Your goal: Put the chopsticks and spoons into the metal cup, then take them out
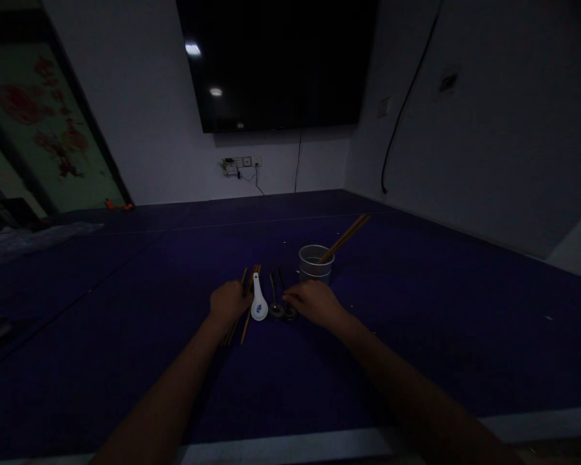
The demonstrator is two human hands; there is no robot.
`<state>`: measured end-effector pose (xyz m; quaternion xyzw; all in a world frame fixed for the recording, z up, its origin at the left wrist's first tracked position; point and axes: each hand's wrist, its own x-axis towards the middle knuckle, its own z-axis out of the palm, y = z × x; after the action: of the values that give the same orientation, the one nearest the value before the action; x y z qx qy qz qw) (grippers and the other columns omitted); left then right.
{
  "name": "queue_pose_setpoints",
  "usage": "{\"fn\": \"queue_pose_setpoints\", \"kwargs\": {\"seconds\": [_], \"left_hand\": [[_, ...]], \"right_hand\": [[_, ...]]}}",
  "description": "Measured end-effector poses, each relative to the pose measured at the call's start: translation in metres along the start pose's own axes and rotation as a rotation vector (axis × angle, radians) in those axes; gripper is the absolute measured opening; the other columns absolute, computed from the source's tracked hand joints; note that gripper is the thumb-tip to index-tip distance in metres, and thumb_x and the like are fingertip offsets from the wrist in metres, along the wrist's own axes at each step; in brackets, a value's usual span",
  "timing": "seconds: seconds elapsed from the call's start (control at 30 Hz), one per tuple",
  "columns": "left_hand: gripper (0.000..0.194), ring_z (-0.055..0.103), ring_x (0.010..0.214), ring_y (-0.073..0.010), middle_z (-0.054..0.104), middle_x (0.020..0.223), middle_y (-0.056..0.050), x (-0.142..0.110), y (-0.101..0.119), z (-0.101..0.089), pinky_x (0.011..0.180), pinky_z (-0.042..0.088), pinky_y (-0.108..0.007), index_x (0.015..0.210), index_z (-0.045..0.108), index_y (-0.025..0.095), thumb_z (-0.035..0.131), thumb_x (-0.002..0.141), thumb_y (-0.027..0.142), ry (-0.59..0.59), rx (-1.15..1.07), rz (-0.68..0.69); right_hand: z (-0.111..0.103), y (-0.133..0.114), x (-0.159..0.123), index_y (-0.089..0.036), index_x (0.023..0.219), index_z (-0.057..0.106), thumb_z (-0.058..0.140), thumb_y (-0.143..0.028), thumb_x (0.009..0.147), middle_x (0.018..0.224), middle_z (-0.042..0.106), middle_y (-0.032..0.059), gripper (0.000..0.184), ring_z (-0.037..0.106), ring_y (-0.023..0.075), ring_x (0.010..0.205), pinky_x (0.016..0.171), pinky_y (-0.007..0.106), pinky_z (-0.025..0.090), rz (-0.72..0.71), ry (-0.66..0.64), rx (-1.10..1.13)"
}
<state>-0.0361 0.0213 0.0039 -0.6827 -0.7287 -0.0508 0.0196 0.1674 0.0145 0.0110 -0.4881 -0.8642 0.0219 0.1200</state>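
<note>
Big purple mat [174,278] under everything. Left hand [228,300] curled over thin brown sticks [245,329]; cannot tell if gripping. Right hand [317,300]: fingertips close together at black spoon [290,315], cannot tell if pinching it. Silver cup [310,272] just past right hand, two long sticks [346,239] leaning inside. Between hands: white spoon [259,309], blue picture in bowl; gray spoon [276,310] beside black one.

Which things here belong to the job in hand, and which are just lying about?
Likely in the job:
- chopsticks, at the left hand
- white spoon
- two dark spoons, near the right hand
- cup, holding more chopsticks

Apparently just lying about:
- plastic sheeting
- orange object
</note>
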Motion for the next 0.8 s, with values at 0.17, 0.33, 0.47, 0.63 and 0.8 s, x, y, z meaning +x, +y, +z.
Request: {"fn": "queue_pose_setpoints", "kwargs": {"seconds": [0.17,0.33,0.47,0.63,0.8], "left_hand": [[0.04,0.064,0.091,-0.027,0.068,0.092,-0.015,-0.0001,0.0008,-0.002,0.073,0.048,-0.031,0.096,0.065,0.014,0.04,0.08,0.04,-0.008,0.017,0.003],[0.04,0.064,0.092,-0.0279,0.068,0.092,-0.017,-0.0004,0.0016,-0.0016,0.075,0.048,-0.032,0.097,0.066,0.014,0.041,0.079,0.04,0.013,0.029,-0.004],[0.041,0.064,0.09,-0.0283,0.068,0.09,-0.018,-0.0011,0.003,-0.0018,0.074,0.048,-0.033,0.097,0.066,0.012,0.04,0.08,0.039,0.021,0.043,0.016],[0.04,0.064,0.09,-0.0275,0.068,0.089,-0.018,-0.0018,0.0042,-0.0029,0.075,0.048,-0.032,0.097,0.067,0.012,0.039,0.08,0.036,0.03,0.066,0.015],[0.04,0.065,0.089,-0.029,0.068,0.088,-0.018,-0.0019,0.0042,-0.003,0.074,0.049,-0.034,0.096,0.067,0.012,0.038,0.08,0.034,0.036,0.07,0.03]], "right_hand": [[-0.0006,-0.0004,0.0003,-0.023,0.085,0.069,0.042,-0.034,0.09,0.087,0.071,0.0038,0.03,0.064,0.0167,0.081,0.062,0.024,0.034,-0.008,-0.005,0.004],[0.0013,0.0009,0.0011,-0.023,0.085,0.069,0.042,-0.034,0.09,0.087,0.071,0.0045,0.03,0.064,0.0175,0.082,0.064,0.024,0.036,0.0,-0.005,0.003],[0.0021,0.0011,0.001,-0.022,0.084,0.069,0.042,-0.034,0.09,0.087,0.071,0.0047,0.03,0.064,0.0174,0.081,0.063,0.024,0.035,-0.007,0.007,-0.012],[0.0007,0.0003,0.0005,-0.022,0.081,0.069,0.042,-0.034,0.09,0.082,0.071,0.004,0.031,0.064,0.0164,0.077,0.061,0.023,0.033,-0.013,-0.004,-0.016],[0.0012,0.0005,0.0011,-0.022,0.083,0.069,0.042,-0.034,0.089,0.083,0.071,0.0045,0.03,0.063,0.0161,0.078,0.061,0.023,0.033,0.001,0.001,-0.002]]}}
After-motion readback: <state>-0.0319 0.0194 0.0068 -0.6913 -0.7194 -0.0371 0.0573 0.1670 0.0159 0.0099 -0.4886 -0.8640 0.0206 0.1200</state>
